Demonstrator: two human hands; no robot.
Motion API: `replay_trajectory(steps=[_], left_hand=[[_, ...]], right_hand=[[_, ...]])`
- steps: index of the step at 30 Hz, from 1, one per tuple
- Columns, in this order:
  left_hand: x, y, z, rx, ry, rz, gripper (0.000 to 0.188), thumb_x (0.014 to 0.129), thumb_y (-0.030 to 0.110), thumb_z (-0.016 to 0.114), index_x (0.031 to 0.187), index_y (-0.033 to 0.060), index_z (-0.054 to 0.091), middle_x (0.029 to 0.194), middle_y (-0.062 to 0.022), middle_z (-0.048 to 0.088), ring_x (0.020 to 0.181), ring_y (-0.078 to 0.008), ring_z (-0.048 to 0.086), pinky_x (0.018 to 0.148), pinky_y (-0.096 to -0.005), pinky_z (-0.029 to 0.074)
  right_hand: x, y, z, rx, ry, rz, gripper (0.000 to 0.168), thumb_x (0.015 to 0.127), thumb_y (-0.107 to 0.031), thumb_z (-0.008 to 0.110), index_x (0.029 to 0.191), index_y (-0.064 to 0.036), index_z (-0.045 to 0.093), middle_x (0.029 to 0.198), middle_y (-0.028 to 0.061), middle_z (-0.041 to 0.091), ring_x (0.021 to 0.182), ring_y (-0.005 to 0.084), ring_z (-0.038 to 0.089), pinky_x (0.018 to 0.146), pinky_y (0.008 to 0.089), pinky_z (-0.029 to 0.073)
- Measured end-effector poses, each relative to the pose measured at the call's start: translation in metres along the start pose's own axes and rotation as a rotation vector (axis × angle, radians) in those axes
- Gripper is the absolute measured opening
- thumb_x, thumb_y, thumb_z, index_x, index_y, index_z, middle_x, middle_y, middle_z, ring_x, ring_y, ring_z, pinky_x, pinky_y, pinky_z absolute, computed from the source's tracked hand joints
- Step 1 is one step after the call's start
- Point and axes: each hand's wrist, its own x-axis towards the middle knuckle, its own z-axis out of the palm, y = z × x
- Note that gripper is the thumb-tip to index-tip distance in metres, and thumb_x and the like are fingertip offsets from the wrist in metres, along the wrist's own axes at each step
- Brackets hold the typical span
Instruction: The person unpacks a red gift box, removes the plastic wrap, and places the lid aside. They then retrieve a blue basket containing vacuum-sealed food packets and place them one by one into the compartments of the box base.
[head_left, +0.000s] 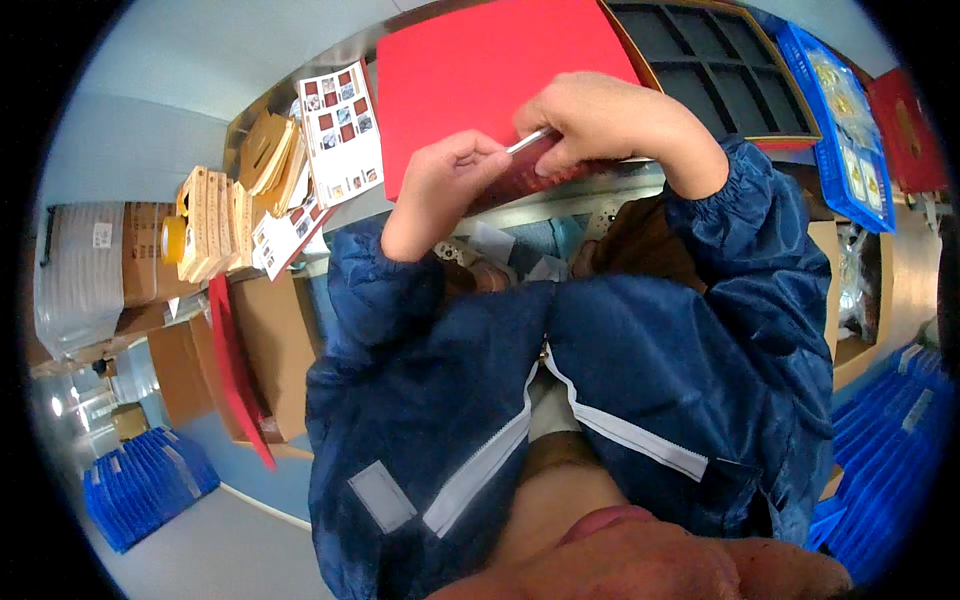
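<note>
A large flat red board or box lid (480, 75) lies on the bench before me, with a darker red printed strip (517, 176) along its near edge. Over its near part, my left hand (457, 176) pinches one end of a thin white or silvery strip (528, 142) between thumb and fingertips. The strip's other end is in my right hand (581, 120), whose thumb is low at the dark red edge. Whether the strip is joined to the red piece cannot be told.
Printed picture sheets (341, 135), brown envelopes (270, 154) and yellow tape (174, 240) lie left. A black compartment tray (712, 67) and a blue crate (829, 157) with bagged items stand right. Open cartons (274, 352) flank me; blue crates (150, 480) are stacked on the floor.
</note>
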Motion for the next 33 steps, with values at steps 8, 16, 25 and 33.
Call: replay_trajectory(steps=[8, 16, 25, 33], left_hand=[[-0.002, -0.033, 0.029, -0.641, 0.238, -0.191, 0.015, 0.095, 0.015, 0.059, 0.102, 0.0014, 0.06, 0.089, -0.0049, 0.064, 0.076, -0.011, 0.06, 0.069, -0.0243, 0.048], [-0.006, -0.029, 0.066, -1.028, -0.104, -0.383, 0.012, 0.095, 0.015, 0.054, 0.098, 0.0046, 0.058, 0.089, -0.006, 0.063, 0.084, -0.0163, 0.062, 0.072, -0.0303, 0.049], [0.003, -0.02, 0.086, -0.847, -0.033, -0.383, 0.005, 0.093, 0.011, 0.057, 0.093, 0.0055, 0.056, 0.088, -0.0055, 0.062, 0.083, -0.0156, 0.06, 0.073, -0.031, 0.048], [0.0, -0.015, 0.106, -0.83, 0.162, -0.193, 0.007, 0.094, 0.008, 0.058, 0.098, 0.0037, 0.054, 0.088, -0.0058, 0.06, 0.078, -0.0142, 0.055, 0.072, -0.0286, 0.045]], right_hand=[[-0.016, -0.009, 0.067, 0.4, 1.005, 0.161, 0.02, 0.084, -0.023, 0.071, 0.089, -0.006, 0.062, 0.073, 0.0103, 0.061, 0.068, 0.0232, 0.063, 0.059, 0.0362, 0.049], [-0.047, -0.02, 0.112, 0.745, 0.781, 0.348, 0.026, 0.085, -0.023, 0.076, 0.092, -0.002, 0.061, 0.078, 0.0067, 0.067, 0.069, 0.0126, 0.063, 0.06, 0.027, 0.05], [-0.068, -0.005, 0.117, 0.466, 0.786, 0.327, 0.022, 0.08, -0.017, 0.074, 0.094, -0.002, 0.067, 0.084, 0.0123, 0.068, 0.076, 0.0238, 0.068, 0.068, 0.032, 0.053], [-0.067, -0.01, 0.113, 0.538, 0.839, 0.4, 0.021, 0.08, -0.012, 0.071, 0.097, 0.0, 0.068, 0.086, 0.0127, 0.066, 0.078, 0.0255, 0.068, 0.07, 0.0333, 0.053]])
